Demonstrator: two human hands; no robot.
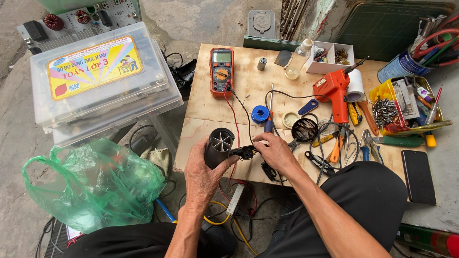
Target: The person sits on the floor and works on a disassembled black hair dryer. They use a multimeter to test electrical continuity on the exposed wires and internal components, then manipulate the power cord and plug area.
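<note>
The left hand (pixel 203 174) has its fingers wrapped round one dark cylinder (pixel 218 147), held upright-tilted just over the near edge of the plywood board (pixel 210 125), its open top showing pale vanes in a star; the right hand (pixel 276 154) pinches, with thumb and fingertips closed, one small black part (pixel 245 152) that touches the cylinder's side; below the hands wires hang loose, red, yellow and black. Outward on the board: one orange multimeter (pixel 221 70) with its two leads, red and black, running toward the hands; one blue solder spool (pixel 260 114); one orange glue gun (pixel 333 91); one black phone (pixel 418 177) at the far right. Off the board to the left lie one green plastic bag (pixel 93 184) and one stack of clear plastic boxes (pixel 103 83).
</note>
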